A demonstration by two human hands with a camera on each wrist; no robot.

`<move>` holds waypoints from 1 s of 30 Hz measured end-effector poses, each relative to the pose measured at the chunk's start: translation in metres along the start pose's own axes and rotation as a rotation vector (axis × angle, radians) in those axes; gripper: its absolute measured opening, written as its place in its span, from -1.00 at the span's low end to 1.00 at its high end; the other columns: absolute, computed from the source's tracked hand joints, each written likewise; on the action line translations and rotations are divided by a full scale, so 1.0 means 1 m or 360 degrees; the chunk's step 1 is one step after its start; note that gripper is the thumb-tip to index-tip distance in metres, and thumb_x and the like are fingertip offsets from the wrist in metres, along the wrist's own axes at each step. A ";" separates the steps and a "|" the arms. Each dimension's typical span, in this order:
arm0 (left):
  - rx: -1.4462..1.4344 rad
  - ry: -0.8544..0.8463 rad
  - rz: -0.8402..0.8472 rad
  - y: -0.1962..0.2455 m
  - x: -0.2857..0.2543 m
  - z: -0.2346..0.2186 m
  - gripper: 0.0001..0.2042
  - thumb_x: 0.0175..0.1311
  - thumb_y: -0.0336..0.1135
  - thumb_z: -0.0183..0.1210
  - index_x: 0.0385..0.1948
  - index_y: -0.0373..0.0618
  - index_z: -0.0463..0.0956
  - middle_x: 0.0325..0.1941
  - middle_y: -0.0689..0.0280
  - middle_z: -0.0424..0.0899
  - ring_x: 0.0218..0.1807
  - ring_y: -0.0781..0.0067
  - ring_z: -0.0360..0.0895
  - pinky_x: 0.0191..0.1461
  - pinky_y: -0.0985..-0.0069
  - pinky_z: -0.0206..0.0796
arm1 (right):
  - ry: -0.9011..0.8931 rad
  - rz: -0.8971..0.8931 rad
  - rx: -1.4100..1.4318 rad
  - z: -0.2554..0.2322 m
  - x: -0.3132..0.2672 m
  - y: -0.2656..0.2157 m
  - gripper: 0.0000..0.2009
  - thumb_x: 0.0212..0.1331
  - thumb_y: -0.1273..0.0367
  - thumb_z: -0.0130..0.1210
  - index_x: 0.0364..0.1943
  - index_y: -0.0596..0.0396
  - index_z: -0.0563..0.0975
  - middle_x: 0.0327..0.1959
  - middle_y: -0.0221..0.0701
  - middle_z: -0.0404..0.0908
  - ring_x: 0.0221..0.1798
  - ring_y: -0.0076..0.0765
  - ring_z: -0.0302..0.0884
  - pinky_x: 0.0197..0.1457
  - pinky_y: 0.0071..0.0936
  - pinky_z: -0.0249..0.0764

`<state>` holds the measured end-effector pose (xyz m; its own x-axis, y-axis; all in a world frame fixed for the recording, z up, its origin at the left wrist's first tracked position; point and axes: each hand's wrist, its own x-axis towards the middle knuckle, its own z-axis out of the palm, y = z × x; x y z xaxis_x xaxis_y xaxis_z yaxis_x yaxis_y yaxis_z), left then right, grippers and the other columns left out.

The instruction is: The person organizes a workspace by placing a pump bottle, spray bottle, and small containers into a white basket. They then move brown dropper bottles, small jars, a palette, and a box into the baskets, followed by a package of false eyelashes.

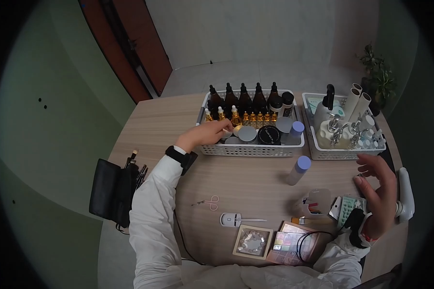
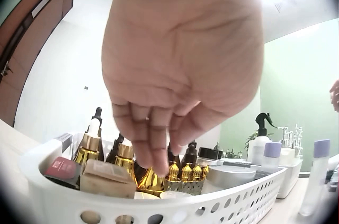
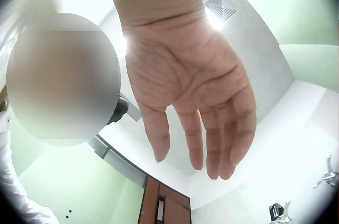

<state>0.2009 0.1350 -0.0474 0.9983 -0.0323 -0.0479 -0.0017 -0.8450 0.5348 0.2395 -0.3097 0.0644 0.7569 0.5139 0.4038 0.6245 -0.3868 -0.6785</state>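
Observation:
My left hand [image 1: 206, 134] reaches over the left part of a white perforated basket [image 1: 248, 151]. In the left wrist view the fingers of the left hand [image 2: 183, 60] hang down among gold dropper bottles [image 2: 126, 161], with a small box [image 2: 107, 178] beside them; no held object shows, and whether the fingertips touch anything is hidden. The basket also bears dark dropper bottles [image 1: 245, 98], small gold-capped bottles [image 1: 260, 118] and round jars [image 1: 247, 134]. My right hand [image 1: 382, 195] hovers at the table's right side, relaxed and empty; the right wrist view shows its bare palm [image 3: 185, 76].
A second basket [image 1: 342, 154] with pump bottles stands at the right. A purple-capped bottle [image 1: 300, 169] stands before the baskets. Nearer lie pink scissors [image 1: 213, 203], a white device [image 1: 230, 219], a bracelet box [image 1: 252, 242], a palette [image 1: 288, 248] and, far left, a black brush case [image 1: 108, 190].

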 end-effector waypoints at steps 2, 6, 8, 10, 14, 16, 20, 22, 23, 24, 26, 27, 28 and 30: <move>-0.0071 0.0141 -0.0003 0.000 -0.001 -0.005 -0.80 0.24 -0.38 -0.09 -0.15 -0.13 0.41 -0.20 0.12 0.61 -0.11 0.10 0.54 0.01 0.24 0.31 | 0.0006 0.0011 0.0005 0.000 0.000 0.001 -0.62 -0.07 0.43 0.23 -0.07 0.19 0.52 -0.22 -0.29 0.58 -0.19 -0.36 0.50 -0.13 -0.49 0.38; 0.0293 0.0194 -0.0289 0.015 -0.006 -0.012 -0.87 0.21 -0.40 -0.08 -0.29 -0.18 0.43 -0.36 0.15 0.63 -0.26 0.10 0.56 -0.13 0.27 0.34 | -0.0003 -0.0051 -0.0037 0.001 0.001 0.001 -0.61 -0.07 0.43 0.24 -0.07 0.19 0.52 -0.22 -0.29 0.58 -0.19 -0.36 0.51 -0.13 -0.49 0.38; 0.0274 0.0190 -0.0189 0.014 -0.004 -0.010 -0.87 0.22 -0.41 -0.09 -0.34 -0.21 0.43 -0.39 0.16 0.63 -0.32 0.14 0.57 -0.21 0.30 0.37 | -0.0005 -0.0061 -0.0037 0.000 0.000 0.001 -0.61 -0.07 0.43 0.24 -0.07 0.19 0.52 -0.23 -0.29 0.58 -0.19 -0.36 0.51 -0.13 -0.49 0.38; 0.0286 0.0144 -0.0303 0.015 0.000 -0.008 -0.87 0.17 -0.42 -0.06 -0.32 -0.14 0.46 -0.37 0.10 0.63 -0.25 0.03 0.56 -0.07 0.24 0.28 | 0.0000 -0.0060 -0.0032 -0.001 0.000 0.001 -0.61 -0.07 0.43 0.24 -0.06 0.18 0.52 -0.23 -0.28 0.58 -0.20 -0.36 0.51 -0.14 -0.49 0.38; 0.0617 0.0109 -0.0356 0.002 0.013 0.008 -0.86 0.22 -0.35 -0.05 -0.33 -0.19 0.43 -0.38 0.12 0.63 -0.30 0.04 0.56 -0.22 0.26 0.35 | 0.0001 -0.0067 -0.0038 -0.001 0.000 0.002 -0.60 -0.06 0.42 0.25 -0.05 0.17 0.52 -0.22 -0.29 0.57 -0.20 -0.37 0.51 -0.14 -0.49 0.39; 0.0666 -0.0007 -0.0425 0.002 0.020 0.014 -0.85 0.22 -0.33 -0.03 -0.33 -0.20 0.43 -0.37 0.07 0.62 -0.27 0.02 0.56 -0.21 0.25 0.35 | 0.0002 -0.0069 -0.0051 -0.002 -0.001 0.001 -0.60 -0.06 0.42 0.25 -0.05 0.17 0.52 -0.22 -0.29 0.57 -0.19 -0.37 0.51 -0.14 -0.50 0.39; 0.0513 -0.0089 -0.0437 -0.001 0.028 0.020 -0.86 0.22 -0.33 -0.02 -0.33 -0.21 0.42 -0.37 0.04 0.61 -0.26 0.01 0.56 -0.20 0.24 0.35 | 0.0015 -0.0057 -0.0044 -0.003 -0.002 0.001 -0.61 -0.06 0.43 0.24 -0.05 0.18 0.52 -0.22 -0.29 0.57 -0.19 -0.37 0.51 -0.14 -0.49 0.39; 0.0501 -0.0125 -0.0430 0.001 0.027 0.018 -0.86 0.21 -0.35 0.00 -0.32 -0.22 0.42 -0.37 0.05 0.61 -0.25 0.02 0.57 -0.19 0.26 0.36 | 0.0017 -0.0049 -0.0028 -0.004 -0.002 -0.001 -0.61 -0.06 0.43 0.25 -0.06 0.18 0.52 -0.22 -0.28 0.58 -0.19 -0.36 0.51 -0.14 -0.49 0.39; 0.0503 -0.0128 -0.0428 0.002 0.026 0.016 -0.86 0.21 -0.35 0.00 -0.32 -0.22 0.42 -0.37 0.05 0.61 -0.25 0.02 0.57 -0.19 0.26 0.36 | 0.0020 -0.0046 -0.0027 -0.004 -0.002 -0.001 -0.61 -0.06 0.43 0.25 -0.06 0.18 0.52 -0.22 -0.28 0.58 -0.19 -0.36 0.51 -0.14 -0.49 0.39; 0.0482 -0.0142 -0.0453 0.003 0.026 0.015 -0.86 0.20 -0.37 0.01 -0.29 -0.23 0.41 -0.35 0.05 0.61 -0.23 0.02 0.57 -0.18 0.26 0.36 | 0.0021 -0.0060 -0.0031 -0.003 -0.001 0.000 -0.61 -0.06 0.42 0.24 -0.06 0.18 0.52 -0.23 -0.28 0.58 -0.19 -0.36 0.51 -0.14 -0.49 0.39; 0.0462 -0.0158 -0.0478 0.005 0.024 0.014 -0.85 0.19 -0.38 0.01 -0.27 -0.24 0.41 -0.33 0.05 0.61 -0.21 0.02 0.57 -0.16 0.27 0.36 | 0.0022 -0.0073 -0.0033 -0.003 -0.001 0.000 -0.61 -0.06 0.42 0.24 -0.06 0.17 0.52 -0.23 -0.28 0.58 -0.19 -0.35 0.51 -0.14 -0.48 0.39; 0.0394 -0.0024 -0.0380 0.007 0.024 0.012 -0.82 0.20 -0.36 0.04 -0.23 -0.25 0.40 -0.27 0.04 0.61 -0.17 0.04 0.56 -0.13 0.29 0.37 | 0.0021 -0.0078 -0.0040 -0.004 -0.001 0.000 -0.61 -0.06 0.42 0.24 -0.06 0.17 0.52 -0.23 -0.28 0.58 -0.20 -0.34 0.51 -0.14 -0.48 0.39; 0.0325 0.0110 -0.0281 0.010 0.023 0.011 -0.78 0.20 -0.34 0.07 -0.19 -0.25 0.40 -0.22 0.04 0.60 -0.13 0.05 0.56 -0.09 0.31 0.37 | 0.0021 -0.0084 -0.0048 -0.004 -0.001 0.000 -0.61 -0.06 0.41 0.24 -0.07 0.18 0.52 -0.24 -0.28 0.58 -0.20 -0.34 0.51 -0.14 -0.48 0.39; 0.0168 0.0163 -0.0172 0.024 0.026 0.008 -0.72 0.21 -0.29 0.10 -0.13 -0.24 0.39 -0.15 0.02 0.59 -0.08 0.06 0.55 -0.04 0.32 0.37 | 0.0030 -0.0082 -0.0045 -0.004 -0.002 -0.001 -0.61 -0.06 0.41 0.24 -0.07 0.18 0.52 -0.24 -0.28 0.58 -0.20 -0.34 0.51 -0.14 -0.47 0.39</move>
<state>0.2260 0.1101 -0.0424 0.9937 0.1119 -0.0112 0.1054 -0.8922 0.4393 0.2384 -0.3128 0.0666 0.7269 0.5192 0.4495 0.6677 -0.3817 -0.6391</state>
